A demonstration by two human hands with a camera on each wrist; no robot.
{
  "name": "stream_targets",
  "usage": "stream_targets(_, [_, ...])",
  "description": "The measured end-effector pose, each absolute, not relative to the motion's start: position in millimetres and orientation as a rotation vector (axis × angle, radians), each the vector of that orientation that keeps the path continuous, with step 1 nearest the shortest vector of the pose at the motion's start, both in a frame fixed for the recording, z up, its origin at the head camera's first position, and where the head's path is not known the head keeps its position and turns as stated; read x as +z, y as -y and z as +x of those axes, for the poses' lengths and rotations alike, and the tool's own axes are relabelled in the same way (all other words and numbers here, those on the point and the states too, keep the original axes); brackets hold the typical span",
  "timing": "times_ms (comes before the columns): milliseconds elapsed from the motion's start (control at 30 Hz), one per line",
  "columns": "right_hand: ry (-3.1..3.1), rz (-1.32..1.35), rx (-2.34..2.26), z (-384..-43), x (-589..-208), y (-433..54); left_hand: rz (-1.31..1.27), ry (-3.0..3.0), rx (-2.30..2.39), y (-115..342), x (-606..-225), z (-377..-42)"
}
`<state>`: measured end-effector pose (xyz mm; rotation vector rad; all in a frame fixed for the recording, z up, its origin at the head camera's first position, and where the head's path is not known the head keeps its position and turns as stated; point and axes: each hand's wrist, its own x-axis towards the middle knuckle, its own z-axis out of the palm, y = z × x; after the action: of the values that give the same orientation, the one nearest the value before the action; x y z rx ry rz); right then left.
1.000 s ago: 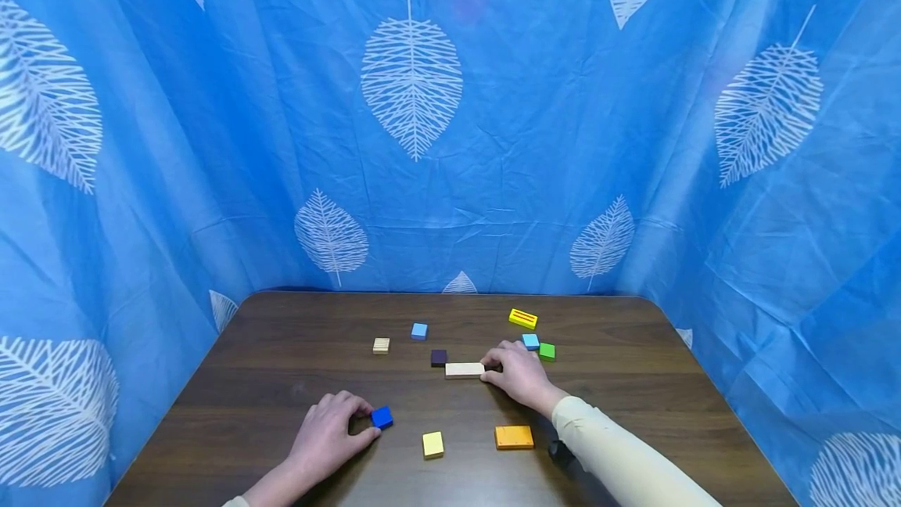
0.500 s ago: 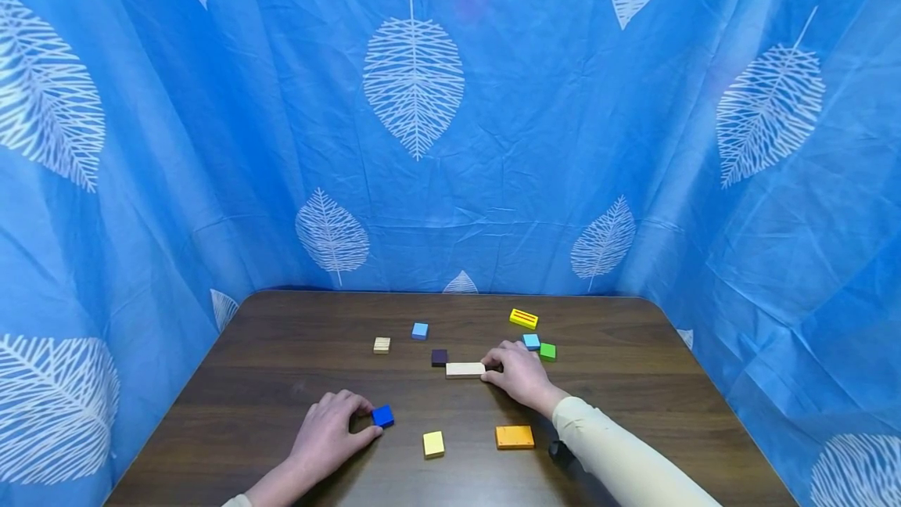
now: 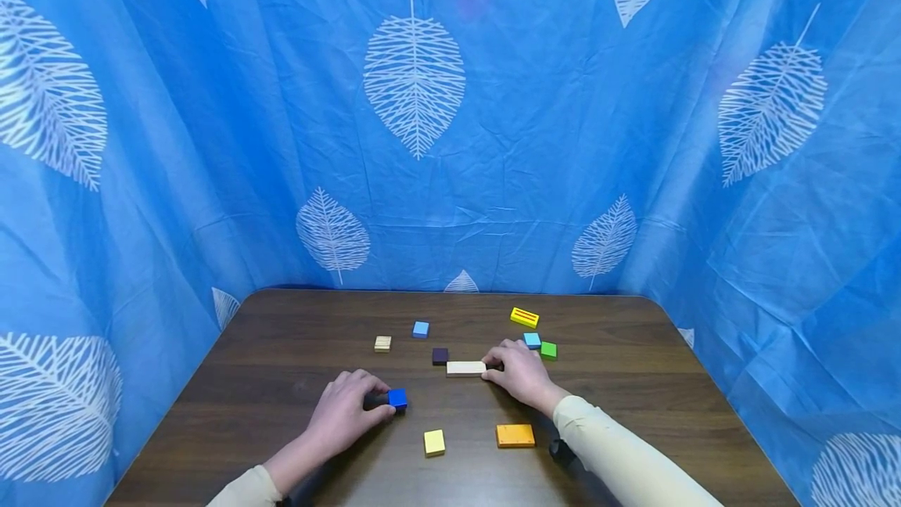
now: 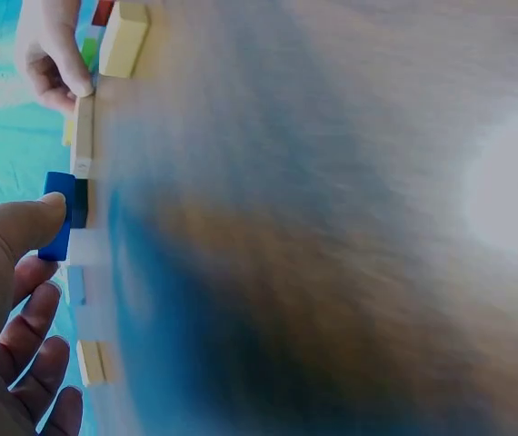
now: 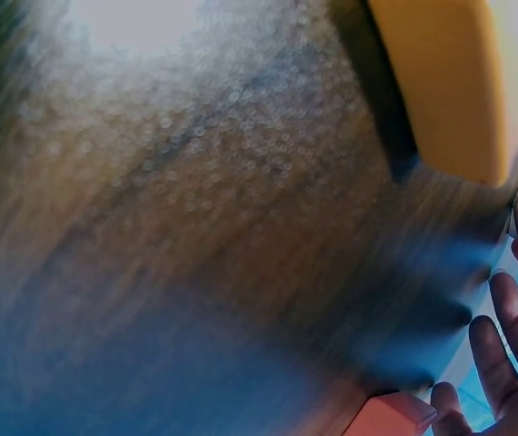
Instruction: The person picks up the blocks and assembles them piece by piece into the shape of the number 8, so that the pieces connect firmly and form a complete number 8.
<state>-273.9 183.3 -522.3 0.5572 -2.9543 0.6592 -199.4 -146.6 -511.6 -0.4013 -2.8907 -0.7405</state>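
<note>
My left hand (image 3: 343, 407) pinches a blue block (image 3: 397, 399) between thumb and fingertips. In the left wrist view the thumb lies across the block, and the other fingers are loosely bent beneath it. At the table's middle a long pale wooden block (image 3: 464, 368) lies on its side. The thumb and fingers of my right hand (image 3: 522, 374) pinch its right end. A dark purple block (image 3: 439, 356) sits against the pale block's far left corner. In the left wrist view, the blue block overlaps that dark block (image 4: 81, 203).
Nearer me lie a pale yellow block (image 3: 434, 443) and an orange block (image 3: 515, 436). Farther back are a light-blue block (image 3: 421, 329), a tan block (image 3: 382, 344), a yellow block with red stripes (image 3: 524, 317), a second light-blue block (image 3: 532, 340) and a green block (image 3: 549, 350).
My left hand has moved forward and to the right, carrying the blue block toward the dark and pale blocks. The right hand stays at the pale block's end.
</note>
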Motion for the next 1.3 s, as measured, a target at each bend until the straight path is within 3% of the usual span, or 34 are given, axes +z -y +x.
stream_targets(633, [2.948, 0.563, 0.651, -274, -524, -185, -0.531, 2.916, -0.805, 94, -516, -241])
stream_targets(1300, [2.954, 0.545, 0.654, -276, -524, -185, -0.576, 2.926, -0.792, 81, -526, -246])
